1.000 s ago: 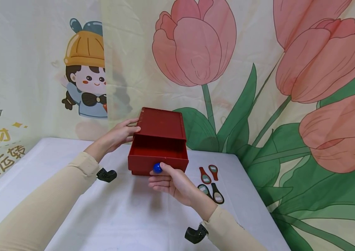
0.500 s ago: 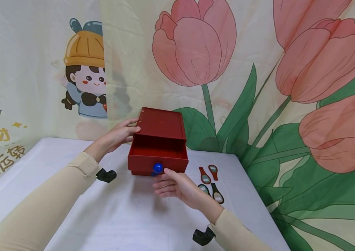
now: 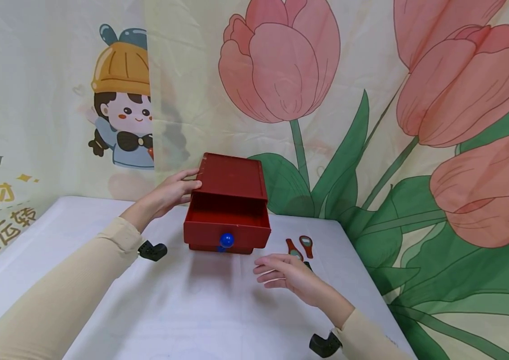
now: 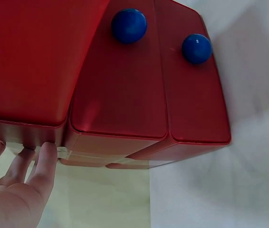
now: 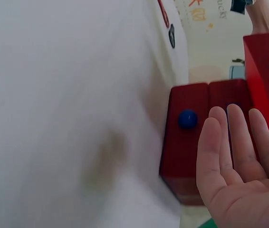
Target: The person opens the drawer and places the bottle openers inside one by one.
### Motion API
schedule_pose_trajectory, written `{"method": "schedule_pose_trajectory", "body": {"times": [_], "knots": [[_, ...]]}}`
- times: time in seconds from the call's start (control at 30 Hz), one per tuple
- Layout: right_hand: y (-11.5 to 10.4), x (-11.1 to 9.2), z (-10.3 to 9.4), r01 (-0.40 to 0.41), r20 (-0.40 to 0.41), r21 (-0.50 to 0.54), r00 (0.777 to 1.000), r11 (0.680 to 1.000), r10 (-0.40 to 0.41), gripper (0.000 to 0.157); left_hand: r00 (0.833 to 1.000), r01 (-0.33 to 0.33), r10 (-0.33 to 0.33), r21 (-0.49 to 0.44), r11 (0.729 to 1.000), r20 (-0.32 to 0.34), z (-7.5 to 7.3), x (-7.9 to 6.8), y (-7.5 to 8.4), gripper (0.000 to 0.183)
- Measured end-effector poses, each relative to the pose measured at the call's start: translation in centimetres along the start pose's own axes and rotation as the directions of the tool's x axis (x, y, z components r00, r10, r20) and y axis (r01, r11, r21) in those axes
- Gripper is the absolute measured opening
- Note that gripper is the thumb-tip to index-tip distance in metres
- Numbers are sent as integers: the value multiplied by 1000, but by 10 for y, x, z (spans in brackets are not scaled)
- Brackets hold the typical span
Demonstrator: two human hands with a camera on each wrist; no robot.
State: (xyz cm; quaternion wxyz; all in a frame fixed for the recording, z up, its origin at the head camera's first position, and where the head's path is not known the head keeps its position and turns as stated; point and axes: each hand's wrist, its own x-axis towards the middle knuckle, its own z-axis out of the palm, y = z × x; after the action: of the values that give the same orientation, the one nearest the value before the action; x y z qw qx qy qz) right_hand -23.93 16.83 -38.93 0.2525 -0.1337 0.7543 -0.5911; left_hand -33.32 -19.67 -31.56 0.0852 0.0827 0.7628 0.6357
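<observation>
A red drawer cabinet [image 3: 232, 175] stands on the white table with its top drawer [image 3: 204, 234] pulled out toward me. No contents show inside that drawer, and a round blue knob [image 3: 226, 240] sits on its front. My left hand [image 3: 168, 194] rests against the cabinet's left side, its fingertips [image 4: 48, 154] touching the wall below the drawn-out drawer in the left wrist view. To the right of the drawer, my right hand [image 3: 294, 278] hovers with fingers stretched out and nothing held. Two lower drawers [image 4: 125, 95] are closed, each with a blue knob.
Small flat red paddle-shaped pieces [image 3: 306, 245] with oval windows lie right of the cabinet; dark ones are mostly hidden by my right hand. A printed tulip cloth [image 3: 281, 75] hangs behind the table. The right wrist view shows a small dark piece [image 5: 172, 35] near an edge.
My right hand has let go of the blue knob and moved off to the right, now covering the dark pieces. The left hand and the drawer have stayed in place.
</observation>
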Motion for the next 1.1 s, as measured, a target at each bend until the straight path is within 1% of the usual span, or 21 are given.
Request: {"method": "schedule_pose_trajectory", "body": {"times": [0.13, 0.27, 0.33, 0.47, 0.6, 0.7, 0.9, 1.03, 1.1], "knots": [[9, -7, -22, -14, -72, -67, 997, 998, 9, 56, 1000, -2, 2, -3, 1000, 3, 0, 0, 0, 75], [15, -14, -42, -16, -157, -183, 988, 983, -13, 51, 1000, -5, 5, -12, 1000, 7, -1, 1, -1, 74], [18, -16, -50, -16, -194, -256, 980, 967, -36, 48, 1000, -6, 6, -18, 1000, 8, -1, 1, -1, 74], [23, -21, -63, -14, -249, -383, 964, 924, -88, 46, 1000, -7, 7, -24, 1000, 12, -2, 1, -1, 74], [29, -22, -72, -21, -288, -478, 948, 878, -134, 41, 1000, -4, 4, -17, 1000, 13, -1, 1, -1, 74], [37, -21, -76, -19, -290, -557, 941, 831, -173, 40, 1000, 4, -3, -12, 1000, 9, -1, 0, 0, 75], [57, -15, -85, 56, -225, -674, 934, 736, -277, 43, 1000, 5, -5, -11, 1000, 5, 0, 1, 0, 75], [66, -11, -86, 55, -215, -714, 931, 698, -294, 48, 1000, 3, -3, -13, 1000, 4, 0, 1, -1, 75], [69, -9, -85, 47, -219, -721, 931, 692, -291, 49, 1000, 3, -3, -13, 1000, 2, -1, 1, -1, 74]]}}
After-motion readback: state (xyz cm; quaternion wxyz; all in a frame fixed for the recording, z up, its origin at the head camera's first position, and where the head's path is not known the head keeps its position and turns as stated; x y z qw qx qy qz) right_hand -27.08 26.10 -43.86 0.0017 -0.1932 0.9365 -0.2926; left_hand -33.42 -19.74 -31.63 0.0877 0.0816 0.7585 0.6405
